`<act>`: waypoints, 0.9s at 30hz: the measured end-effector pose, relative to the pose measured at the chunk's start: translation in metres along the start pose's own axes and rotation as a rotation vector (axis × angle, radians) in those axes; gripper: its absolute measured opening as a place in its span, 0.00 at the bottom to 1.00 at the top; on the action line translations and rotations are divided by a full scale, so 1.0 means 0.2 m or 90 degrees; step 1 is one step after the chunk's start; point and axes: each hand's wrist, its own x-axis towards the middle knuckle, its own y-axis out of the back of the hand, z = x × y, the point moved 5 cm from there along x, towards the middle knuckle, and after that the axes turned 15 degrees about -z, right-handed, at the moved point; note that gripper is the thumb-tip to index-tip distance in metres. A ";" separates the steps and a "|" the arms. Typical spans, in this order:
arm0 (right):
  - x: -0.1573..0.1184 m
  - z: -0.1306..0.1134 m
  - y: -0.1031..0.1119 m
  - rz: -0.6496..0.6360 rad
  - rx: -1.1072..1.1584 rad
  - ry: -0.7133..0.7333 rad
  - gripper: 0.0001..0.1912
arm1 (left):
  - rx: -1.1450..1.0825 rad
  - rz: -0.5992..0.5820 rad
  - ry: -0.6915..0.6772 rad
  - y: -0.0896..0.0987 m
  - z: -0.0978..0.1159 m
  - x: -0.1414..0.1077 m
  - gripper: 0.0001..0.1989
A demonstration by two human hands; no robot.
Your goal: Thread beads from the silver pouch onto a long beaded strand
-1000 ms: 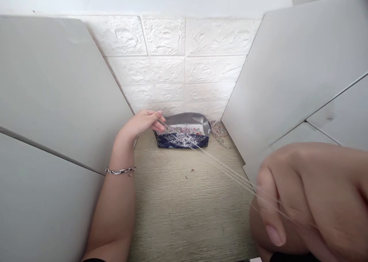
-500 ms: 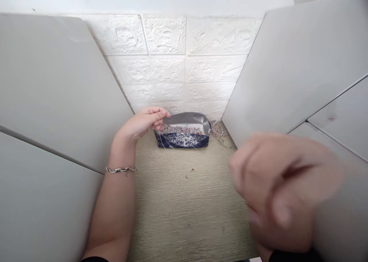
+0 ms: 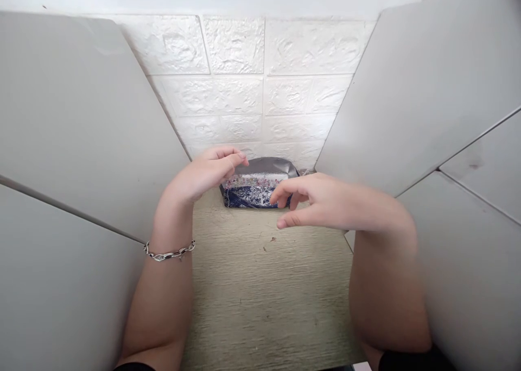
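Note:
My left hand [image 3: 207, 173] sits at the left end of a grey and navy patterned fabric pouch [image 3: 256, 189], its fingertips pinched together just above the pouch's corner. A thin thread may lie in that pinch, but it is too fine to make out here. My right hand [image 3: 313, 200] reaches in from the right, with thumb and fingers apart and nothing visible in them. Its fingertips are just in front of the pouch and hide part of it. A strand of pale beads [image 3: 305, 171] is mostly hidden behind my right hand.
Grey panels [image 3: 77, 115] stand on the left and further panels [image 3: 431, 88] on the right, forming a narrow bay. White embossed brick-pattern wall [image 3: 232, 88] closes the back. The beige wood-grain surface [image 3: 264, 289] carries a few small specks.
My right hand has moved from the lower right to just in front of the pouch and has opened. The thread stretched between my hands earlier no longer shows.

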 end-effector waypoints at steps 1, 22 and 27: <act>0.02 0.01 0.00 0.010 -0.004 -0.005 0.21 | 0.007 -0.005 -0.003 -0.01 0.01 0.00 0.16; 0.21 0.06 -0.02 -0.027 0.087 0.084 0.13 | 0.065 -0.091 -0.015 -0.06 0.02 0.02 0.14; 0.01 -0.04 0.10 0.166 0.326 0.326 0.15 | 0.060 -0.101 -0.015 -0.03 -0.01 0.03 0.14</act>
